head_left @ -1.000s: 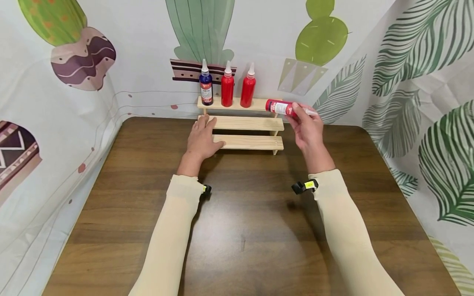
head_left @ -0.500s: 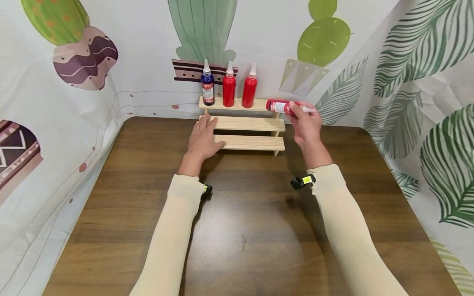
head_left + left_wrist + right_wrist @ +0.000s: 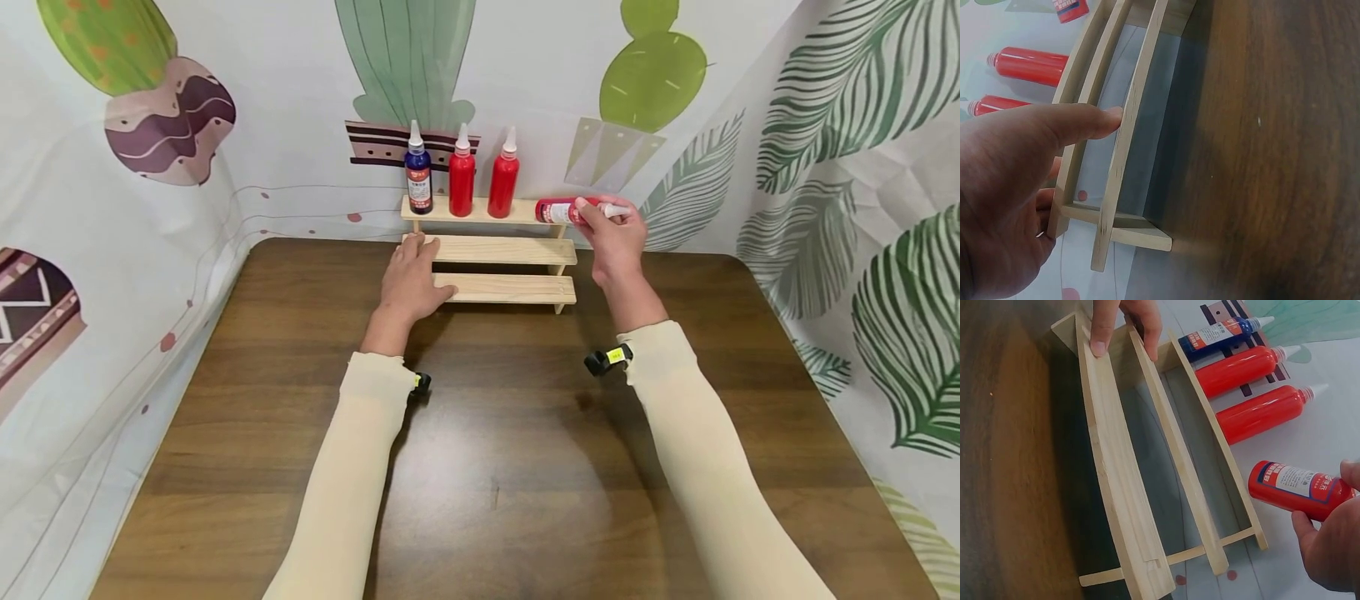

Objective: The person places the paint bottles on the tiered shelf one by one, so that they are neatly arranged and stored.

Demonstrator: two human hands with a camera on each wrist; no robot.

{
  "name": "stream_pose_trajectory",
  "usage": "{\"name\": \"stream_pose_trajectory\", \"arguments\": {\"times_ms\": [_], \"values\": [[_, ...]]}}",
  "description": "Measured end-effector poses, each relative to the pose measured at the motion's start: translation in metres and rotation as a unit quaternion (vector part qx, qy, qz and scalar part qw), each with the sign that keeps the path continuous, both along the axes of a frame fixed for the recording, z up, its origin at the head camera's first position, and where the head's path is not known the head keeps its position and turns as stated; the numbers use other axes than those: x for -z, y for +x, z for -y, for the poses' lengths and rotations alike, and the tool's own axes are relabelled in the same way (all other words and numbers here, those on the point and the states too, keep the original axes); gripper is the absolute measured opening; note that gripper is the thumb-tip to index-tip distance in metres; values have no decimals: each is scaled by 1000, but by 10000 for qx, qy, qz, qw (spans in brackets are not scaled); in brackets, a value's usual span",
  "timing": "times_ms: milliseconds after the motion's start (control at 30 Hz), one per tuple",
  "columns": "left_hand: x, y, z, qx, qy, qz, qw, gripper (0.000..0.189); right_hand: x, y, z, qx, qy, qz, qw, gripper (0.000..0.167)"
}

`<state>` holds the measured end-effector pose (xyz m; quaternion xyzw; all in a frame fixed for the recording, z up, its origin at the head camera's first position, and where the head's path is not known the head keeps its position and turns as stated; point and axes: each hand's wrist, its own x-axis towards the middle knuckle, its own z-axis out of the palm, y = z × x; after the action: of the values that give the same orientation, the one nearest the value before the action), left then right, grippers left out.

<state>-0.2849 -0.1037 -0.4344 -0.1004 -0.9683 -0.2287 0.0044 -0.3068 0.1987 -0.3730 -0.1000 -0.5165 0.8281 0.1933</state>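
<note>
A three-tier wooden rack [image 3: 504, 289] stands at the back of the table. On its top tier, from the left, are a blue bottle [image 3: 418, 179] and two red bottles [image 3: 461, 185], all upright with white nozzle caps. My left hand [image 3: 408, 283] rests on the rack's left end, thumb on the lowest tier and fingers on the middle one. In my right hand [image 3: 617, 242] I hold another red bottle [image 3: 1291, 485] between thumb and fingers, tilted nearly flat at the top tier's right end. Its labelled base points left and its white nozzle right.
The brown wooden table [image 3: 480, 467] extends from the rack toward me. Close behind the rack hangs a white cloth backdrop [image 3: 540, 75] printed with cacti and leaves.
My right hand has moved slightly left and farther back with the red bottle, bringing it closer over the top tier's right end. My left hand has stayed on the rack.
</note>
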Motion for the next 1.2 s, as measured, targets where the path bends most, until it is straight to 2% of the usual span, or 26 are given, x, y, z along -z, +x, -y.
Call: {"name": "stream_pose_trajectory", "arguments": {"times_ms": [167,300,533,867,1033,1200], "values": [[1,-1,1,30,-16,-27,10000,95,-5,-2,2,33,167,20,9999,24],[2,-1,1,36,-36,-37,10000,95,-9,-3,2,8,679,87,9977,23],[2,-2,-1,76,-7,-11,10000,95,-14,-5,1,195,1652,456,9850,25],[2,-2,2,25,25,-35,10000,95,-26,-19,7,63,2252,496,9730,26],[3,-2,1,46,70,-22,10000,96,-34,-26,7,27,2802,595,9581,23],[4,-3,0,28,70,-41,10000,96,-44,-32,7,-150,3583,639,9313,23]]}}
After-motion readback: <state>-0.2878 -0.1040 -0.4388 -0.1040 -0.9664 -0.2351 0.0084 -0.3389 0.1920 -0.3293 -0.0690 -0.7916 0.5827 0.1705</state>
